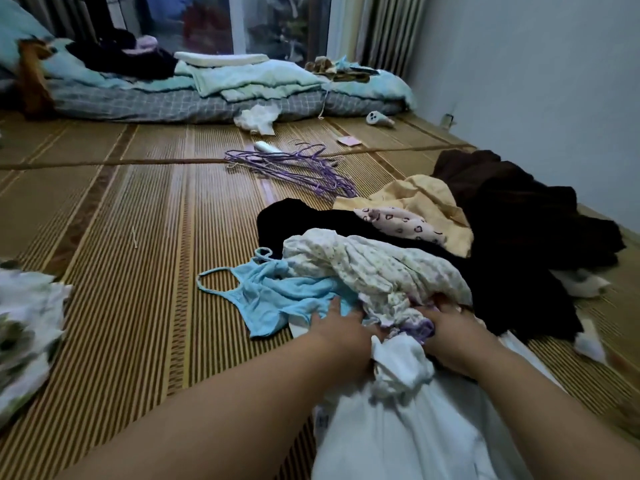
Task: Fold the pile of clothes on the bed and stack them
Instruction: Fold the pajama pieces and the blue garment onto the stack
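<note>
- Fingers (pixel 445 308) of right hand (pixel 453 336) curled into crumpled white floral-print garment with purple trim (pixel 374 268), gripping its near edge.
- Fingers (pixel 334 304) of left hand (pixel 343 330) reaching forward over light blue strappy camisole (pixel 270 299), tips hidden under the floral cloth; cannot tell whether pinching anything.
- Unfolded pile of clothes (pixel 485 230) heaped on woven straw bed mat (pixel 138 254), right of centre; floral garment on top, nearest.
- Likely snag on lifting: camisole and bunched plain white cloth (pixel 401 362) dragged along, both apparently tangled beneath.
- Risk too of scattering the black layers with a sharp pull.
- Both forearms stretched forward, backs of hands up, hands near each other, white cloth between.
</note>
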